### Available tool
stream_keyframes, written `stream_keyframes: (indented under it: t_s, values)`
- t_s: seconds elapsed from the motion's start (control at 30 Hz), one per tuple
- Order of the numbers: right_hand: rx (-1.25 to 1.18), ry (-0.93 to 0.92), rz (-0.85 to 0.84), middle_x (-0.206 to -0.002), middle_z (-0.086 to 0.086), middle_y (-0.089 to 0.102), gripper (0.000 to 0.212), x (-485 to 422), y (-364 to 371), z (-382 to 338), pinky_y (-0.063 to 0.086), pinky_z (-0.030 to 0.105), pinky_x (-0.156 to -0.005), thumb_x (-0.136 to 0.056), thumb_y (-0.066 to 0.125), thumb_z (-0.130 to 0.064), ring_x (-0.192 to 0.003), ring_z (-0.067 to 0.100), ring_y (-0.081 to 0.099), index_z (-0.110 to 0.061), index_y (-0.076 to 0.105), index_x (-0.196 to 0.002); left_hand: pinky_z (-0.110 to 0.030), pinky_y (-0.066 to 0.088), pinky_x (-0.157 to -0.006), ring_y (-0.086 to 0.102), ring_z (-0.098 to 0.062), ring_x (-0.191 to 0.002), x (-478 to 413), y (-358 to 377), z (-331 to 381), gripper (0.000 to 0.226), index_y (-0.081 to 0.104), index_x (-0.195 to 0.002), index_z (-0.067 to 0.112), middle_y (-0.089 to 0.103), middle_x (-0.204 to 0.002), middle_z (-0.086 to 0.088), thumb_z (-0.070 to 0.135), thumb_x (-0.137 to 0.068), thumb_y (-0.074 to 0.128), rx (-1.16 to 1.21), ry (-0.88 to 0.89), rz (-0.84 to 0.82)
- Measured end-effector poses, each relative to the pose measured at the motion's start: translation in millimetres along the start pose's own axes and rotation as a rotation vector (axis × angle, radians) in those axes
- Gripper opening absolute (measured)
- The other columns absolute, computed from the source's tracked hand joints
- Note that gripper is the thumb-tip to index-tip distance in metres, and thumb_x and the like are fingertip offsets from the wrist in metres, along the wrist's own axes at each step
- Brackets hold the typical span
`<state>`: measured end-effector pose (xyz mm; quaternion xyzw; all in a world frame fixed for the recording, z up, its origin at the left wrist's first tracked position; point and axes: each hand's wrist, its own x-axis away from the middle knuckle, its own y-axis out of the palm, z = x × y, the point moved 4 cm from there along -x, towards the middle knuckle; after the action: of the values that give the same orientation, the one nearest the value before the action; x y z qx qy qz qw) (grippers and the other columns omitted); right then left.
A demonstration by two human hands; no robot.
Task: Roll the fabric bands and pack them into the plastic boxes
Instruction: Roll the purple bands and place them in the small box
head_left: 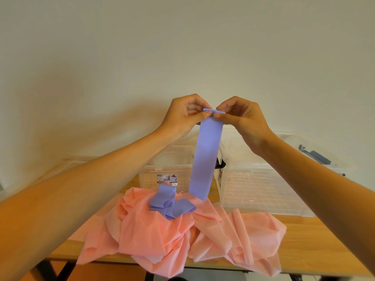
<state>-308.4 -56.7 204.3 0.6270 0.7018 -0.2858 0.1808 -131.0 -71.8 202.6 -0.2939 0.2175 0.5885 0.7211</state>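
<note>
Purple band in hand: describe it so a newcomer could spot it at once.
On the wooden table, before two clear plastic boxes, lies a pink fabric heap. Above it, the left hand and right hand pinch the top of a purple band that hangs straight down. It is the only narrow purple strip; the other fabric is pink.

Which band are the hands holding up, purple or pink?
The purple fabric band: left hand and right hand pinch its top. The crumpled pink fabric lies on the wooden table.

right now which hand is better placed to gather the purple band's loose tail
Likely the left hand: both it and the right hand pinch the purple band, but its tail lies leftward.
</note>
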Motion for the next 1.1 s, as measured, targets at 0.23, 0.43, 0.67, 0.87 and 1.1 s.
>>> stream_keyframes:
  t_s: [0.23, 0.43, 0.67, 0.87, 1.1]
  values:
    - [0.004, 0.004, 0.029, -0.086, 0.011, 0.075, 0.004, -0.2, -1.9, 1.0, 0.057, 0.028, -0.076, -0.088, 0.076, 0.0, -0.083, 0.024, 0.073, -0.002, 0.073, -0.087, -0.022, 0.056, -0.073, 0.074, -0.018, -0.087, 0.8, 1.8, -3.5, 0.012, 0.068, -0.1, 0.001, 0.074, -0.098, -0.016, 0.001, -0.089, 0.073, -0.002, -0.02, -0.009]
    - [0.032, 0.01, 0.075, -0.094, 0.021, 0.074, 0.012, -0.8, -5.7, 5.7, 0.057, 0.029, -0.078, -0.085, 0.079, -0.001, -0.084, 0.024, 0.073, 0.004, 0.073, -0.094, -0.033, 0.061, -0.072, 0.075, -0.026, -0.089, 1.4, 4.0, -8.3, 0.015, 0.065, -0.105, -0.003, 0.076, -0.099, -0.018, 0.007, -0.094, 0.068, 0.021, -0.058, -0.05]
    - [0.034, 0.019, 0.075, -0.093, 0.014, 0.075, 0.01, 0.0, -5.0, 9.1, 0.056, 0.027, -0.077, -0.085, 0.079, -0.001, -0.085, 0.021, 0.072, -0.002, 0.073, -0.093, -0.024, 0.057, -0.072, 0.074, -0.021, -0.086, 0.2, 3.2, -9.4, 0.014, 0.066, -0.104, -0.001, 0.075, -0.097, -0.015, 0.002, -0.091, 0.071, -0.021, -0.035, -0.002]
    - [0.007, 0.023, 0.037, -0.089, 0.01, 0.073, 0.006, 0.3, -1.4, 13.0, 0.058, 0.033, -0.08, -0.089, 0.075, -0.003, -0.087, 0.023, 0.072, -0.004, 0.072, -0.094, -0.02, 0.054, -0.072, 0.07, -0.015, -0.081, 0.6, 1.0, -9.9, 0.016, 0.065, -0.102, 0.0, 0.072, -0.095, -0.017, -0.002, -0.088, 0.072, -0.014, -0.025, 0.019]
    - [0.043, 0.014, 0.054, -0.094, 0.016, 0.074, 0.008, -0.8, -1.0, 9.6, 0.058, 0.029, -0.078, -0.089, 0.075, -0.003, -0.086, 0.022, 0.073, 0.0, 0.072, -0.096, -0.033, 0.062, -0.073, 0.074, -0.023, -0.09, 1.3, 0.2, -10.4, 0.015, 0.065, -0.104, 0.002, 0.074, -0.103, -0.016, 0.01, -0.093, 0.07, -0.033, -0.033, -0.013]
